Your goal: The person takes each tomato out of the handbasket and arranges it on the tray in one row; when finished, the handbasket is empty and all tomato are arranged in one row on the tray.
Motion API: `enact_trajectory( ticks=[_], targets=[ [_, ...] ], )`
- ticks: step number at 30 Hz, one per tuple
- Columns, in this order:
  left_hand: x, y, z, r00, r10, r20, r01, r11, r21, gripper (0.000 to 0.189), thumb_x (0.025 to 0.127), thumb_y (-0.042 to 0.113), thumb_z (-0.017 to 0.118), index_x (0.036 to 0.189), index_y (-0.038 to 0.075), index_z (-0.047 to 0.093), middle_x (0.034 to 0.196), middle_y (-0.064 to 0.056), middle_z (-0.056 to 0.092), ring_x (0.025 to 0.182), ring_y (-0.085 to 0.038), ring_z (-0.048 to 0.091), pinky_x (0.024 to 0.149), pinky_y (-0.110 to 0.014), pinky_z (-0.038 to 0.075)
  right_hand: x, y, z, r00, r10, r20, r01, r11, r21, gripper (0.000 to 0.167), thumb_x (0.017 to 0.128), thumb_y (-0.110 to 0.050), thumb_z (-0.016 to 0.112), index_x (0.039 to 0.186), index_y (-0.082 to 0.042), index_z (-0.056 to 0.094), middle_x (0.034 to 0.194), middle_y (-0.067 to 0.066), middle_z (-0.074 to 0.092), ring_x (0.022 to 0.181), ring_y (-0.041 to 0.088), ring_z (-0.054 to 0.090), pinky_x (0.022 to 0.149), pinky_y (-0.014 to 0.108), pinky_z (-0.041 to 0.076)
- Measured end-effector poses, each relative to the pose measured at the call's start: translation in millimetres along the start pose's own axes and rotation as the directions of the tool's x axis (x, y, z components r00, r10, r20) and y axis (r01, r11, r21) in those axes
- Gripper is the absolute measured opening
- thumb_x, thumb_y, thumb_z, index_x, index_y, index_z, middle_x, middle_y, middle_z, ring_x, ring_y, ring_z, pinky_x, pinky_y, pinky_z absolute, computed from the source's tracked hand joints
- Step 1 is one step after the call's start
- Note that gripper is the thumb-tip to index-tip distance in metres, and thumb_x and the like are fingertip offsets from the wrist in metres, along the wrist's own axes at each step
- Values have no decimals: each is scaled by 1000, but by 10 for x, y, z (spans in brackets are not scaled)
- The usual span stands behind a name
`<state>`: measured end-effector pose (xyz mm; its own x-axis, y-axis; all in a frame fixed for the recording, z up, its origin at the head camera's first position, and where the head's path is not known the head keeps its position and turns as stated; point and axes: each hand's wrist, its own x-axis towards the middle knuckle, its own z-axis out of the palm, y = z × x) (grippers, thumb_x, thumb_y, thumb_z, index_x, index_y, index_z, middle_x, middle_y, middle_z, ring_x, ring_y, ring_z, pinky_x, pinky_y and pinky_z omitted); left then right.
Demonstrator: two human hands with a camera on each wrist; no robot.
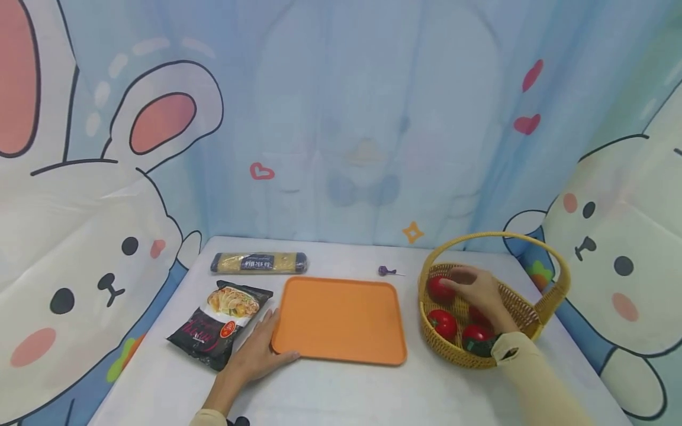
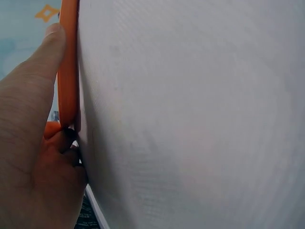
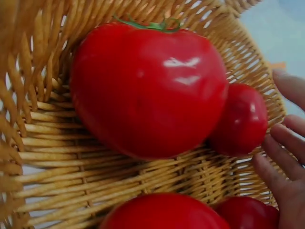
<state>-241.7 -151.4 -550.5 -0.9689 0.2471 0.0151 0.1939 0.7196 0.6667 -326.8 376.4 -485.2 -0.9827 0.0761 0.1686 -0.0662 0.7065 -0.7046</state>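
Observation:
My left hand [image 1: 259, 349] rests at the near left corner of an orange tray [image 1: 341, 319]. Its fingers lie along the left side and its thumb is against the front rim, as the left wrist view also shows. On the right, my right hand [image 1: 479, 293] reaches into a wicker basket [image 1: 455, 357] of several red tomatoes [image 1: 442, 324]. Its fingertips are right at the far left tomato [image 1: 441, 290], with the fingers fairly straight. The right wrist view shows a large tomato [image 3: 147, 90] close up, while the fingers extend beside a farther tomato [image 3: 243, 119].
A black noodle packet [image 1: 224, 322] lies left of the tray, beside my left hand. Behind it is a pack of spaghetti [image 1: 259, 262]. A small purple object [image 1: 388, 271] lies behind the tray. The basket's tall handle [image 1: 495, 235] arches over my right hand.

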Motion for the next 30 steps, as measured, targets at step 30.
enact_trajectory(
  ticks=[30],
  targets=[
    [12, -17, 8, 1000, 25, 16, -26, 1000, 12, 115, 88, 59, 85, 169, -1, 28, 174, -24, 29, 163, -45, 20, 133, -62, 20, 210, -161, -1, 981, 54, 188, -12, 975, -220, 72, 88, -33, 87, 129, 20, 60, 117, 34, 68, 105, 46, 68, 89, 61, 62]
  ],
)
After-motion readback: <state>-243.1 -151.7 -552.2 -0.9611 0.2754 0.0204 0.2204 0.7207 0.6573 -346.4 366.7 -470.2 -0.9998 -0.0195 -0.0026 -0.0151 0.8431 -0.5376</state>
